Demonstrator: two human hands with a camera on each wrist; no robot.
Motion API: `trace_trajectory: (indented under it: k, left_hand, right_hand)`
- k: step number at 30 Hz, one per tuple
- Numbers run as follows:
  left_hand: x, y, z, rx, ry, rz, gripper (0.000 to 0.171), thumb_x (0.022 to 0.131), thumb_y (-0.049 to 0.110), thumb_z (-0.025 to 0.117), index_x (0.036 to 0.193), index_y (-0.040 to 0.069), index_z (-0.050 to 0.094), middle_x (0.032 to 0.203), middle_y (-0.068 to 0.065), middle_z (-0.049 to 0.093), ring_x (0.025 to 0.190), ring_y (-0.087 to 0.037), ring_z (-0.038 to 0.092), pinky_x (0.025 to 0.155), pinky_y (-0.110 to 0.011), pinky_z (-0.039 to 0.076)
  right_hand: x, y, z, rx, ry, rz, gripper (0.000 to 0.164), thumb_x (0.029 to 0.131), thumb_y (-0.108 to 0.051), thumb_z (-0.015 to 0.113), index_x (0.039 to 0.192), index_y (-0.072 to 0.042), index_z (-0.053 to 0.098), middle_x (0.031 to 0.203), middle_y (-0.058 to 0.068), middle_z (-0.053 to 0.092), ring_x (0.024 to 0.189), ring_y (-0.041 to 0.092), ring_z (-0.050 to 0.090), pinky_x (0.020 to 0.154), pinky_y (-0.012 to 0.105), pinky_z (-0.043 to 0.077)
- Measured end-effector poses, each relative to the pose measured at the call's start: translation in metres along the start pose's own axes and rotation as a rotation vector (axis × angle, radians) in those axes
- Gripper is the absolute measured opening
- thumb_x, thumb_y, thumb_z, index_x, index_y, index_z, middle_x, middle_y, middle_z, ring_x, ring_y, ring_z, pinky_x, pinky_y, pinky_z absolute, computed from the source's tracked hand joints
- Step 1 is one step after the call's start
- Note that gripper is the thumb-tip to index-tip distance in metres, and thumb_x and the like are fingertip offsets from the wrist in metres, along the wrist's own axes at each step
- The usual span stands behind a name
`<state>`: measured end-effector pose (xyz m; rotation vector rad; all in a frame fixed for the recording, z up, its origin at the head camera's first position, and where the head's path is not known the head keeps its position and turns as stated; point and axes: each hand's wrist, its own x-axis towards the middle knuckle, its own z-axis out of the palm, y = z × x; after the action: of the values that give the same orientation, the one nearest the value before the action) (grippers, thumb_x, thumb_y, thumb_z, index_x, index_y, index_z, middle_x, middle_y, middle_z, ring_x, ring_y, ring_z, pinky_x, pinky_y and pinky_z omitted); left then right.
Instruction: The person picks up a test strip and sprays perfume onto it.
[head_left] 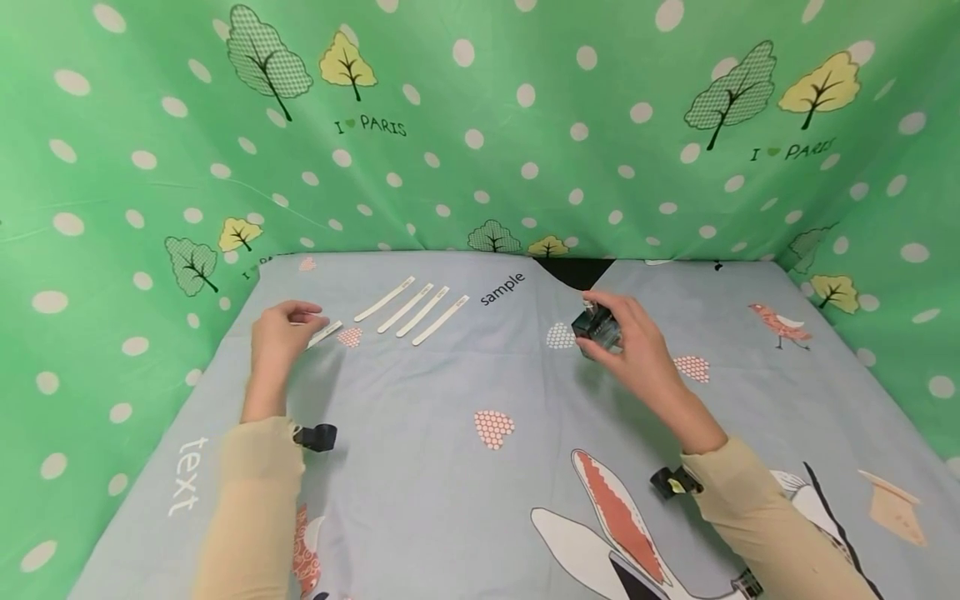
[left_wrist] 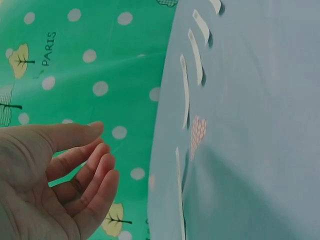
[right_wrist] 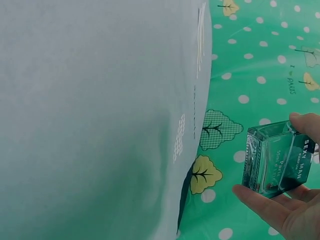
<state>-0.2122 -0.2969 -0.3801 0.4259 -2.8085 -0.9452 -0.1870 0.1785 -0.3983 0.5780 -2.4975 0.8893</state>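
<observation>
My right hand (head_left: 645,350) holds a dark teal glass perfume bottle (head_left: 595,329) above the right part of the table. Fingers and thumb grip it at opposite ends, and lettering shows on the glass of the bottle (right_wrist: 275,157) in the right wrist view. At the far left, my left hand (head_left: 277,337) hovers with loosely bent fingers and nothing between them. Below and beside it lies one white paper test strip (head_left: 327,333), apart from the hand in the left wrist view. Several more white strips (head_left: 422,310) lie slanted in a row to its right.
A grey-blue printed cloth (head_left: 420,483) covers the table. Green dotted fabric (head_left: 435,192) hangs along the back and both sides. A dark printed patch (head_left: 576,271) marks the cloth's far edge.
</observation>
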Motion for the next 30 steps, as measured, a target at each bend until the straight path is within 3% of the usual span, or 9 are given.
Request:
trace_trajectory:
  k: [14,25,30]
  left_hand:
    - [0.002,0.02,0.022,-0.077,-0.049,0.029,0.036,0.093,0.022,0.068,0.123,0.002,0.067,0.116,-0.023,0.069,0.11,-0.037,0.064,0.085,-0.04,0.051]
    - [0.003,0.032,0.04,-0.104,-0.074,0.068,0.035,0.092,0.023,0.068,0.121,0.003,0.068,0.114,-0.021,0.071,0.105,-0.035,0.066,0.074,-0.026,0.047]
    - [0.004,0.038,0.047,-0.118,-0.082,0.066,0.034,0.092,0.022,0.07,0.122,0.004,0.068,0.114,-0.021,0.07,0.093,-0.031,0.069,0.065,-0.018,0.049]
  right_hand:
    - [-0.003,0.002,0.003,-0.006,-0.006,-0.004,0.065,0.084,-0.018,0.081,0.141,-0.021,0.05,0.125,0.015,0.058,0.099,0.027,0.056,0.063,0.036,0.047]
    - [-0.004,0.0,0.004,0.003,-0.021,0.006,0.064,0.084,-0.019,0.081,0.14,-0.021,0.051,0.13,0.015,0.057,0.105,0.028,0.058,0.063,0.038,0.051]
    - [-0.003,0.001,0.005,0.001,-0.022,0.002,0.064,0.084,-0.019,0.081,0.14,-0.021,0.051,0.128,0.015,0.057,0.102,0.027,0.058,0.062,0.036,0.049]
